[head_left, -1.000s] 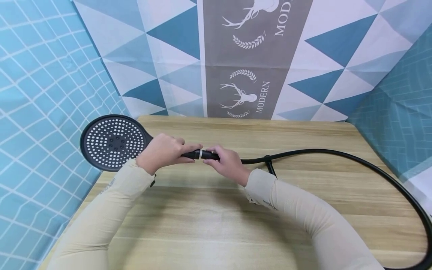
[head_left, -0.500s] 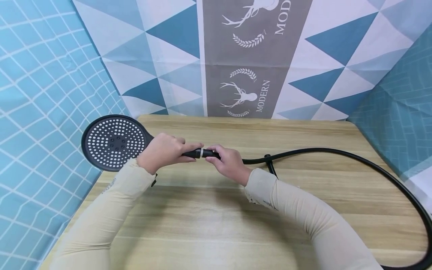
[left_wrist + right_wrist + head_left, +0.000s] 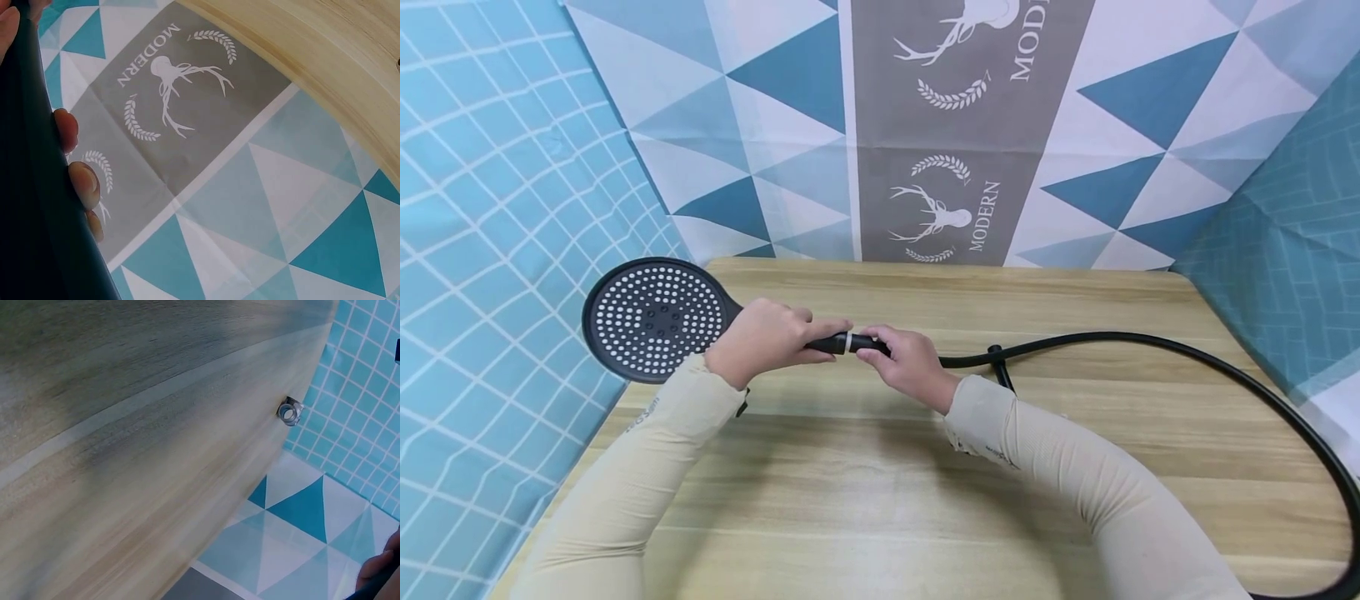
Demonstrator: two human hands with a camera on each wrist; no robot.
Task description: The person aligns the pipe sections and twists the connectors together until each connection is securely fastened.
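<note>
A black hand shower head (image 3: 658,321) with a round, white-dotted face is tilted towards me over the table's far left part. My left hand (image 3: 760,335) grips its handle; in the left wrist view, fingertips (image 3: 85,182) curl round the dark handle (image 3: 37,175). Near the table's middle, my right hand (image 3: 912,365) pinches the end fitting of a black shower hose (image 3: 1112,336) between thumb and fingers. That fitting meets the handle end in line, with a thin pale ring at the joint. In the right wrist view, only some fingers (image 3: 378,565) show, at the lower right corner.
Under the hose lies a black rod-like piece (image 3: 1000,367), partly hidden by my right forearm. A small metal fitting (image 3: 289,412) sits by the edge of the wooden table (image 3: 187,456). The hose loops along the right side. Patterned sheets (image 3: 947,125) stand behind and beside the table.
</note>
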